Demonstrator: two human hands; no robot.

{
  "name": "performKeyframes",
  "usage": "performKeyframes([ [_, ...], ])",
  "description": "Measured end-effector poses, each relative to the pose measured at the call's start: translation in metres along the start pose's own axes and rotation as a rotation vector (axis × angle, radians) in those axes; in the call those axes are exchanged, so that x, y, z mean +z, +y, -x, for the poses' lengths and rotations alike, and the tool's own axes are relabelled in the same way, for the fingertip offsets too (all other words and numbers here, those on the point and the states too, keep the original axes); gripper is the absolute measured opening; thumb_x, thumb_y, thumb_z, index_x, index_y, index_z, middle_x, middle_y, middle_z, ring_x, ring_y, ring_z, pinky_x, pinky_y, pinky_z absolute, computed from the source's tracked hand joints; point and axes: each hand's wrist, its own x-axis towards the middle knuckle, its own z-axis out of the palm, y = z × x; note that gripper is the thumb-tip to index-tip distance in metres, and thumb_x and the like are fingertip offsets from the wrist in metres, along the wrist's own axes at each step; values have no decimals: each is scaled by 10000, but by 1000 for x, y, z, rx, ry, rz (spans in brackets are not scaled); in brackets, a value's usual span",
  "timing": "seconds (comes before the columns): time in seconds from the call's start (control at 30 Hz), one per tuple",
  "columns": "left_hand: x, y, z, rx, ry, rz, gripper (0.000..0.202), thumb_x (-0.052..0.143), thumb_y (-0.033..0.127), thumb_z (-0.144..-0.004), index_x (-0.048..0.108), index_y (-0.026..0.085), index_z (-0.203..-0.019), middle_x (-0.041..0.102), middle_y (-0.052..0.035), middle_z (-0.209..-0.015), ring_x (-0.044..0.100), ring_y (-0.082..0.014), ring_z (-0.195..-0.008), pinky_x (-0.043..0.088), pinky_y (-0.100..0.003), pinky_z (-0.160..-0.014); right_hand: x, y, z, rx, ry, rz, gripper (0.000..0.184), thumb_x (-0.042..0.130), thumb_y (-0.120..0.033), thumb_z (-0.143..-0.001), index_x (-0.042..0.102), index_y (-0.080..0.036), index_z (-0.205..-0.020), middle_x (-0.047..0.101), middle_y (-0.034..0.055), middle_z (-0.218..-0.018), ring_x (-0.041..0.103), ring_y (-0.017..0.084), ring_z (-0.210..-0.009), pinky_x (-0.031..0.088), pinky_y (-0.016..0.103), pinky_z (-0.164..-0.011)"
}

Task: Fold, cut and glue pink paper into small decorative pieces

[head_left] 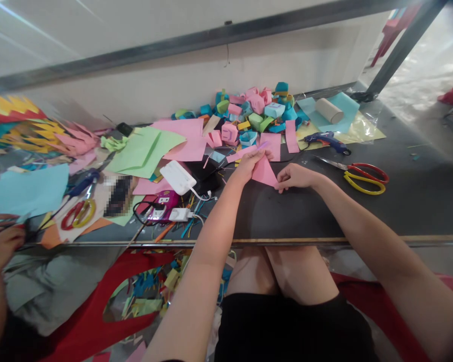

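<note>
My left hand [252, 163] is closed on the upper part of a pink piece of paper [265, 173]. A thin purplish thing [263, 145] shows at its fingertips, too small to make out. At the paper's lower right corner, the fingers of my right hand [292, 178] pinch the edge. Just beyond my hands lie a pink paper rectangle [271, 146] and a narrow pink strip [292, 137]. Scissors with red and yellow handles [366, 178] rest to the right of my right hand, and a blue glue gun [328, 142] lies behind them.
Folded paper pieces [256, 105] are heaped by the wall. A cardboard tube [329, 111] sits on blue paper at the right. Leftward are green sheets [143, 151], a white power bank [178, 177], cables and second scissors [78, 214]. Another person's hand [2, 239] holds scissors at far left.
</note>
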Motion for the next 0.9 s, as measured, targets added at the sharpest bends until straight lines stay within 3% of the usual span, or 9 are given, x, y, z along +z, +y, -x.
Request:
performKeyframes([
  [0.3,-8,-5,-3,65,33,-17,309,942,422,-636,783,166,-703,777,-48,-755,754,-235,-885,538,-381,-943,0,0,-1,5,5,9,362,817,-539,-657,708,-197,-611,779,37,-706,612,124,-584,461,254,-615],
  [0.47,-8,-7,-4,158,79,-94,410,957,518,-554,812,185,-743,797,-51,-810,739,-204,-810,543,-365,-898,-1,2,-1,4,15,7,367,812,-543,-664,694,-201,-604,781,41,-714,614,127,-587,460,261,-617],
  [0.67,-3,0,1,228,-26,-165,401,868,580,-696,816,188,-767,799,-77,-837,744,-220,-853,540,-378,-924,0,6,-3,-1,23,11,356,804,-532,-675,697,-196,-623,783,43,-720,606,122,-583,458,257,-612],
  [0.77,2,6,6,270,-6,-199,313,830,499,-786,812,189,-752,790,-72,-826,740,-222,-902,521,-368,-948,0,8,-4,1,35,12,358,796,-536,-685,697,-197,-628,784,44,-724,604,121,-577,454,258,-603],
  [0.9,3,8,8,291,57,-254,255,842,426,-789,804,192,-694,756,-41,-741,706,-177,-828,512,-311,-889,-1,10,-5,-2,30,19,353,797,-538,-688,702,-202,-643,784,42,-728,613,126,-584,459,263,-607],
])
